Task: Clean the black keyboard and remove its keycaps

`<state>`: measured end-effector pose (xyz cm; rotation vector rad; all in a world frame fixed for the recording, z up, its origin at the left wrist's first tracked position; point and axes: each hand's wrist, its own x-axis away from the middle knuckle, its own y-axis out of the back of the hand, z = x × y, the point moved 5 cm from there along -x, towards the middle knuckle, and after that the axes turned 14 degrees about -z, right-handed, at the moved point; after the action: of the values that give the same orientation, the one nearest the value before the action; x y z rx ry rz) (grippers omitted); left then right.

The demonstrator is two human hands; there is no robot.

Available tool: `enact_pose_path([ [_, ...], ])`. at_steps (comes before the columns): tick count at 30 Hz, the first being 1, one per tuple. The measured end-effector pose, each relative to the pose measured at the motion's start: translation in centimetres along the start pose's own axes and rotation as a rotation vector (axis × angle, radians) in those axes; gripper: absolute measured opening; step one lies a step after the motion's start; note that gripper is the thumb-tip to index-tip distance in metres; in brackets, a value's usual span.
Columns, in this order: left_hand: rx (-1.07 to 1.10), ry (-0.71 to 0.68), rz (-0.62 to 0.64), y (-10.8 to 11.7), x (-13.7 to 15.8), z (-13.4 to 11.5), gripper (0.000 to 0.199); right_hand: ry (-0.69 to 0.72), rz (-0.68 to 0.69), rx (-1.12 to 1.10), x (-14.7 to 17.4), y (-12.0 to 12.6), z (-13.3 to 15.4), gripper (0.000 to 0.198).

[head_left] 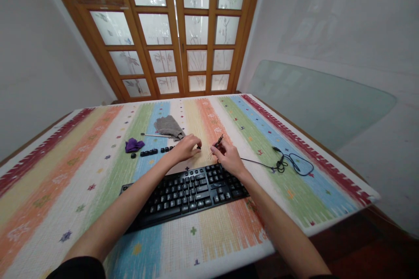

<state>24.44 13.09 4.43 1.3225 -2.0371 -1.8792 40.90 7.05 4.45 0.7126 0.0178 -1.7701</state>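
My left hand (pixel 187 148) is above the back edge of a black keyboard (pixel 183 194), pinching a small black keycap (pixel 198 147) between thumb and fingertips. Across from it, my right hand (pixel 229 157) is closed around a keycap puller (pixel 218 141) with a dark handle; its thin wire ends point down toward the table. Behind the keyboard lies a row of loose black keycaps (pixel 149 153), partly hidden by my left hand and forearm. A single loose keycap (pixel 133 156) sits left of that row.
A crumpled purple cloth (pixel 134 145), a grey cloth (pixel 169 126) and a thin stick-like tool (pixel 156 135) lie behind the keycaps. The keyboard's black cable (pixel 296 163) coils at the right. A striped cloth (pixel 81 183) covers the table; walls and glazed doors (pixel 176 52) surround it.
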Motion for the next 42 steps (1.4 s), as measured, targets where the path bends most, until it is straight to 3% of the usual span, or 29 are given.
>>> enact_pose_path([
  [5,-0.075,-0.020,-0.004,0.9,-1.1,1.7,0.004,0.013,0.000,0.021,0.0,0.0,0.2,0.020],
  [14,-0.149,-0.045,0.078,-1.9,-1.5,3.1,0.012,0.001,0.015,-0.003,0.1,-0.1,0.2,0.017],
  [42,-0.139,0.061,-0.002,-2.8,-0.7,4.8,0.037,-0.003,0.054,-0.031,0.5,-0.6,0.4,0.012],
])
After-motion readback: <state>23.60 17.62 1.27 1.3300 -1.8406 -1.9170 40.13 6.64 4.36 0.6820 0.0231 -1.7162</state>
